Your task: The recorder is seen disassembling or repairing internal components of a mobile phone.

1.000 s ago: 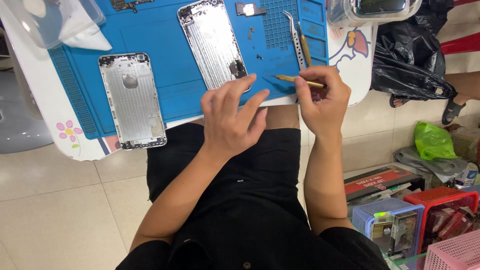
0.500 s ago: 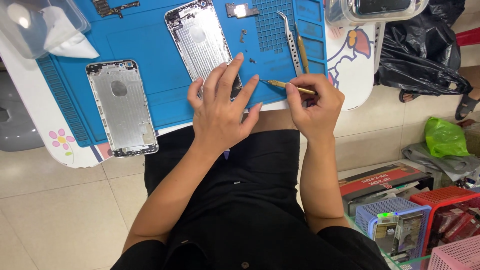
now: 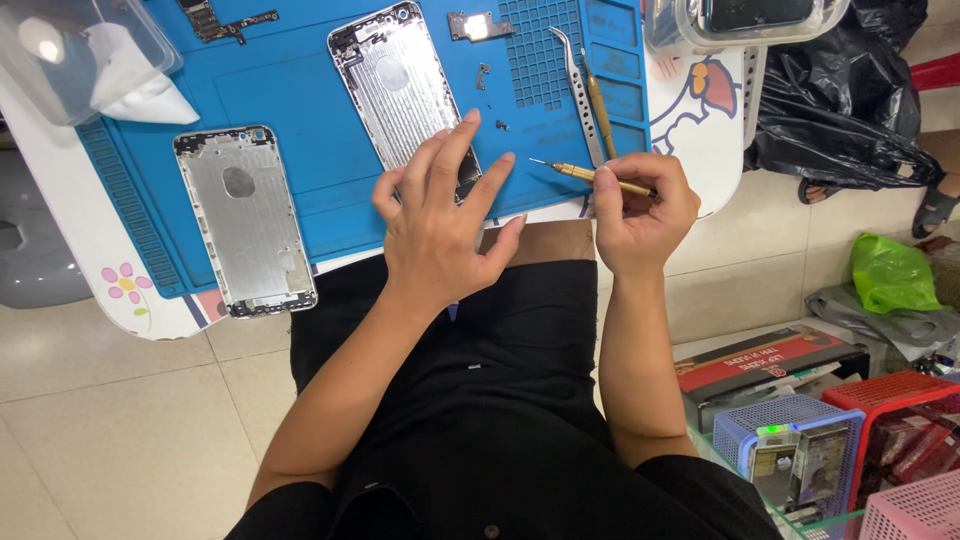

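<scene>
My left hand [image 3: 440,215] rests with fingers spread on the lower end of a silver phone housing [image 3: 395,85] lying on the blue work mat [image 3: 300,110]. My right hand [image 3: 640,210] grips a thin gold-coloured screwdriver [image 3: 585,175], tip pointing left toward the housing, a little apart from it. A second silver phone housing [image 3: 245,220] lies to the left near the mat's front edge. Tweezers [image 3: 578,90] and another gold tool [image 3: 600,100] lie just behind my right hand.
A small metal bracket [image 3: 472,25] and tiny parts sit on the mat's grid area. A clear plastic box [image 3: 70,55] with a white tissue stands at the back left, another clear container [image 3: 740,20] at the back right. Black bags, a green bag and coloured baskets [image 3: 800,450] crowd the floor on the right.
My left hand has moved forward onto the near housing and spread its fingers. My right hand has kept the screwdriver and lifted slightly toward the mat.
</scene>
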